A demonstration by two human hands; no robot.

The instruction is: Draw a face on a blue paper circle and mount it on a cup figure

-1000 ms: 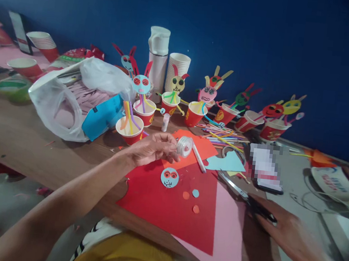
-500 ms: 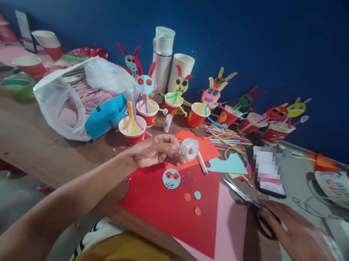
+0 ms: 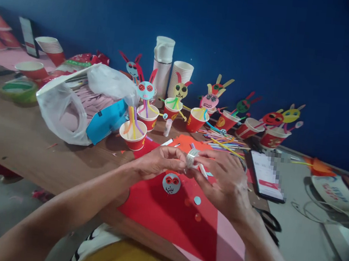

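A roll of clear tape (image 3: 192, 159) is held up over the red paper (image 3: 171, 221). Pinched fingers of my left hand (image 3: 167, 159) grip its left side. From the right, the thumb and fingers of my right hand (image 3: 227, 177) close on the same roll. Just below lies a light blue paper face (image 3: 171, 183) with red eyes and a drawn mouth. Small discs lie to its right, among them a blue disc (image 3: 197, 200) and an orange disc (image 3: 198, 217). Black-handled scissors (image 3: 269, 220) rest beyond my right wrist, their blades hidden by it.
Red paper cups with straw-limbed paper figures (image 3: 198, 118) stand along the blue wall. An unfinished-looking cup with straws (image 3: 133, 132) is nearer. A plastic bag (image 3: 58, 110) sits left, a phone (image 3: 266, 175) right. Loose straws (image 3: 226, 140) and a glue stick (image 3: 167, 127) lie between.
My right hand has left the scissors on the table and moved left to the tape roll. My left hand still holds the roll, now turned edge-on. The camera view has shifted slightly.
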